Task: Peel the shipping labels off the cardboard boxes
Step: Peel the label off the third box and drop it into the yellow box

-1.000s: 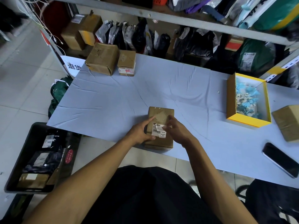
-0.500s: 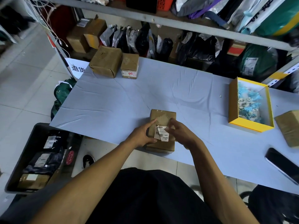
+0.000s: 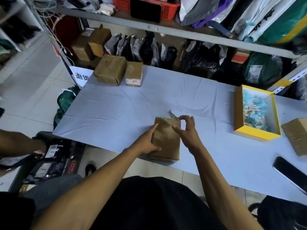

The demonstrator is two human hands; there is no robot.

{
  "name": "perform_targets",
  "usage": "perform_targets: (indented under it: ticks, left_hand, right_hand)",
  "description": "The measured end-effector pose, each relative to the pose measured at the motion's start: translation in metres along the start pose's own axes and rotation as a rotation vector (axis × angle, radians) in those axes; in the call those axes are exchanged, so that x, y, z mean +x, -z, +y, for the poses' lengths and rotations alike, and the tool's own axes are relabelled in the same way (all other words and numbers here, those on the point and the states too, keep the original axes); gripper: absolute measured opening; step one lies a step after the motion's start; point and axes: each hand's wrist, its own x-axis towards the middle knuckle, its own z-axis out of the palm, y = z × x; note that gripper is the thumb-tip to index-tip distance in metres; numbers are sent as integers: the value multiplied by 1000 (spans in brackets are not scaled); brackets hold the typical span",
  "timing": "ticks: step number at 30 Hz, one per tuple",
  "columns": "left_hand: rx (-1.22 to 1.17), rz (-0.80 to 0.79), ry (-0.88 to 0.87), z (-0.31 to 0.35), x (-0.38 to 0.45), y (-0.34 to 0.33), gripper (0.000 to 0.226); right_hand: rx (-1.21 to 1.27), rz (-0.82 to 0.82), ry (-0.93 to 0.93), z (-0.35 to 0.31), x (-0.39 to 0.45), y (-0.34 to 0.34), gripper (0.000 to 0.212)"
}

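Observation:
A small brown cardboard box [image 3: 167, 141] lies near the front edge of the pale blue table [image 3: 116, 117]. My left hand [image 3: 147, 141] grips its left side and holds it down. My right hand [image 3: 186, 130] hovers over the box's far right corner and pinches a peeled shipping label [image 3: 172, 115], which sticks up past the box's far edge. The top of the box shows bare brown cardboard.
Two more cardboard boxes [image 3: 110, 72] [image 3: 134, 73] stand at the table's far left. A yellow open box [image 3: 256, 112] of crumpled scraps sits at the right, another cardboard box [image 3: 297, 136] beyond it, a phone [image 3: 289, 171] near the front right. Another person's arm [image 3: 20, 143] reaches over a black bin [image 3: 41, 163] on the floor.
The white label that lay on the box's top has come off; my right hand has moved up and away with it. Another person's arm has entered at the left.

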Motion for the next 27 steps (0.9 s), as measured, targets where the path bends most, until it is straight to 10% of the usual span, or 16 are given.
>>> perform_targets:
  ticks: [10,17,24,27]
  left_hand:
    - [431,-86,-20,8,28,25,147]
    - [616,-63,2,26,33,29,140]
    - [563,110,26,45,43,38,74]
    - [510,85,-16,42,44,35,94]
  right_hand:
    - [-606,-175,17,34,23,-28,140]
    - [-634,-214,18,26,29,-21,142]
    - [-710,-125,109,12,50,-1,90]
    - [-607,-264,129,13,55,13,119]
